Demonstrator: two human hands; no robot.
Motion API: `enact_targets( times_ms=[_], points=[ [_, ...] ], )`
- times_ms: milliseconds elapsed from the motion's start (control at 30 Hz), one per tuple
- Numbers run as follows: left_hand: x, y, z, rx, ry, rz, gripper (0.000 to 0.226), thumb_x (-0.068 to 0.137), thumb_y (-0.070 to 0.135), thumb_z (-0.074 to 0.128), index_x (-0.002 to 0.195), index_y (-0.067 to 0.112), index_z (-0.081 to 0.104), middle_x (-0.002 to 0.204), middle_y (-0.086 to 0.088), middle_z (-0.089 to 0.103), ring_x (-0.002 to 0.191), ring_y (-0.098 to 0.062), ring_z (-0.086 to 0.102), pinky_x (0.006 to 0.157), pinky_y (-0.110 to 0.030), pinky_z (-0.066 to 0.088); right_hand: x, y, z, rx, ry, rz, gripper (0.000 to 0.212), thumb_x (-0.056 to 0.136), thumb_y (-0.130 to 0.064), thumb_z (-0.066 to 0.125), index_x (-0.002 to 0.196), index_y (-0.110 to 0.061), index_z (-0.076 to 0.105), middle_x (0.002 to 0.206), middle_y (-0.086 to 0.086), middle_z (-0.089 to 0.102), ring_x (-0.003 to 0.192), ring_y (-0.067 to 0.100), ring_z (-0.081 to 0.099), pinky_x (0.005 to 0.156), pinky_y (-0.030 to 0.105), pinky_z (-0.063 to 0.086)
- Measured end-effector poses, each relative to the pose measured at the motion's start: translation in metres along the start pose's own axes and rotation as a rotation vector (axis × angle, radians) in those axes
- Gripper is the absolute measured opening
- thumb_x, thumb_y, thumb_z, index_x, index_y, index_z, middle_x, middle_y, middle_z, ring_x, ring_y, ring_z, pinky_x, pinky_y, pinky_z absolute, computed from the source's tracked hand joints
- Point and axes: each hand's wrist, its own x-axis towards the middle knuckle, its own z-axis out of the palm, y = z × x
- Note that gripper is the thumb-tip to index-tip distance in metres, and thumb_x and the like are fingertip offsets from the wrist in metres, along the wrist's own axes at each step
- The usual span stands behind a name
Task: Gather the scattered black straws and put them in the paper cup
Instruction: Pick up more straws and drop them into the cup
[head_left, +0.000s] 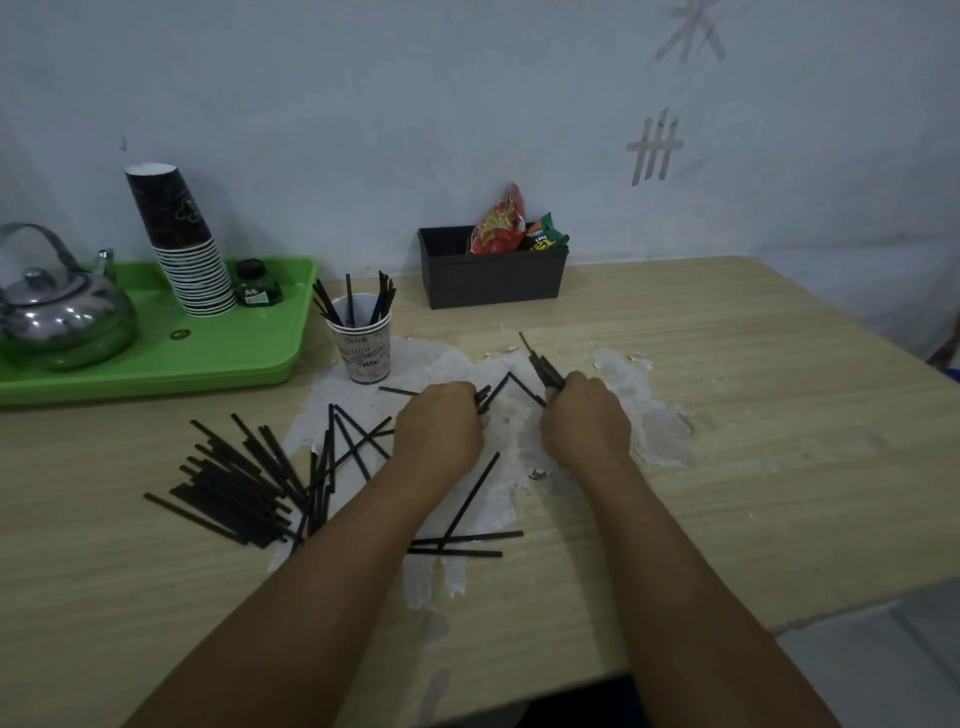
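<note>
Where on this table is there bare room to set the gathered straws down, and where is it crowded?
Free: the table right of the right hand, below the dark bin; also the near-left corner below the straw pile. Crowded: between the pile, paper cup and left hand; the green tray is mostly taken.

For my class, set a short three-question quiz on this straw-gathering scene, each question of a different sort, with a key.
1. True or false: the white paper cup already holds some black straws.
2. Which hand grips a bundle of straws pointing up and away from the person? A) left hand B) right hand C) neither
3. Fill in: the largest pile of loose straws lies on the table to the person's ____ of both hands.

Key: 1 true; 2 B; 3 left.
</note>
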Motion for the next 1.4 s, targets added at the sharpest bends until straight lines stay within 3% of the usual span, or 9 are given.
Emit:
enact_targets(
  times_ms=[133, 267, 333, 500, 833, 967, 1100, 1233, 1400],
  points=[
    [0.0, 0.001, 0.002, 0.021, -0.009, 0.004, 0.022, 0.093, 0.034, 0.059, 0.095, 0.013, 0.065, 0.095, -0.008, 0.067, 0.086, -0.025, 0.062, 0.066, -0.031, 0.041, 0.003, 0.001, -0.007, 0.28, 0.026, 0.04, 0.025, 0.104, -0.029, 0.037, 0.114, -0.009, 0.05, 0.098, 0.009, 0.062, 0.086, 0.027, 0.057, 0.068, 0.035, 0.041],
    [-0.001, 0.003, 0.004, 0.056, -0.005, 0.004, 0.017, 0.094, 0.029, 0.058, 0.097, 0.013, 0.064, 0.097, -0.007, 0.066, 0.087, -0.024, 0.061, 0.065, -0.03, 0.041, 0.001, 0.005, -0.011, 0.652, 0.085, -0.017, 0.018, 0.105, -0.025, 0.038, 0.111, -0.014, 0.051, 0.084, -0.004, 0.06, 0.076, 0.013, 0.057, 0.059, 0.023, 0.04],
    [-0.002, 0.004, 0.004, 0.067, 0.009, 0.015, 0.011, 0.093, 0.023, 0.058, 0.097, 0.014, 0.064, 0.097, -0.005, 0.064, 0.086, -0.022, 0.06, 0.064, -0.03, 0.038, 0.001, 0.007, -0.011, 0.735, 0.113, -0.06, 0.019, 0.105, -0.025, 0.038, 0.113, -0.014, 0.052, 0.084, -0.009, 0.059, 0.079, 0.003, 0.056, 0.065, 0.017, 0.039],
    [-0.005, 0.005, 0.005, 0.046, 0.022, 0.006, 0.009, 0.092, 0.017, 0.054, 0.097, 0.013, 0.06, 0.097, -0.005, 0.061, 0.085, -0.022, 0.057, 0.063, -0.03, 0.035, -0.002, 0.01, -0.007, 1.036, 0.035, -0.043, 0.021, 0.103, -0.019, 0.043, 0.118, -0.029, 0.056, 0.083, -0.008, 0.057, 0.077, 0.005, 0.057, 0.077, 0.021, 0.051],
    [-0.004, 0.006, -0.009, -0.039, 0.003, -0.002, 0.017, 0.098, 0.021, 0.044, 0.11, 0.01, 0.05, 0.107, -0.01, 0.055, 0.091, -0.028, 0.056, 0.067, -0.035, 0.037, -0.005, 0.01, -0.006, 1.14, 0.042, -0.024, 0.011, 0.102, -0.015, 0.045, 0.104, -0.021, 0.054, 0.082, -0.005, 0.058, 0.071, 0.006, 0.056, 0.074, 0.025, 0.05],
    [0.004, 0.001, -0.025, -0.412, 0.183, 0.032, 0.01, 0.101, 0.024, 0.039, 0.105, 0.017, 0.045, 0.087, -0.001, 0.06, 0.077, -0.02, 0.056, 0.064, -0.037, 0.044, -0.004, 0.006, -0.008, 1.156, 0.074, -0.019, 0.011, 0.102, -0.016, 0.044, 0.106, -0.022, 0.054, 0.08, -0.004, 0.059, 0.067, 0.007, 0.054, 0.068, 0.023, 0.047],
    [0.005, 0.0, -0.032, -0.806, 0.344, 0.044, 0.015, 0.103, 0.026, 0.039, 0.11, 0.02, 0.05, 0.079, 0.012, 0.054, 0.072, 0.001, 0.052, 0.066, -0.018, 0.043, -0.013, -0.007, -0.009, 1.2, 0.029, -0.024, 0.013, 0.103, -0.027, 0.043, 0.1, -0.026, 0.056, 0.071, -0.005, 0.053, 0.059, 0.007, 0.048, 0.059, 0.025, 0.045],
    [-0.003, -0.004, -0.025, -0.88, 0.381, 0.099, 0.014, 0.102, 0.027, 0.043, 0.103, 0.019, 0.054, 0.074, 0.008, 0.051, 0.067, -0.001, 0.048, 0.062, -0.015, 0.04, -0.025, -0.024, -0.006, 1.195, -0.041, -0.076, 0.018, 0.103, -0.031, 0.044, 0.096, -0.02, 0.056, 0.066, -0.005, 0.05, 0.055, 0.006, 0.046, 0.05, 0.018, 0.04],
    [-0.008, -0.01, -0.015, -0.879, 0.302, 0.101, 0.016, 0.101, 0.026, 0.046, 0.092, 0.015, 0.054, 0.073, 0.005, 0.052, 0.066, -0.003, 0.048, 0.062, -0.016, 0.04, -0.027, -0.025, -0.002, 1.138, -0.086, -0.125, 0.009, 0.101, -0.023, 0.05, 0.099, -0.018, 0.057, 0.076, -0.001, 0.061, 0.065, 0.007, 0.058, 0.065, 0.018, 0.051]
  ],
)
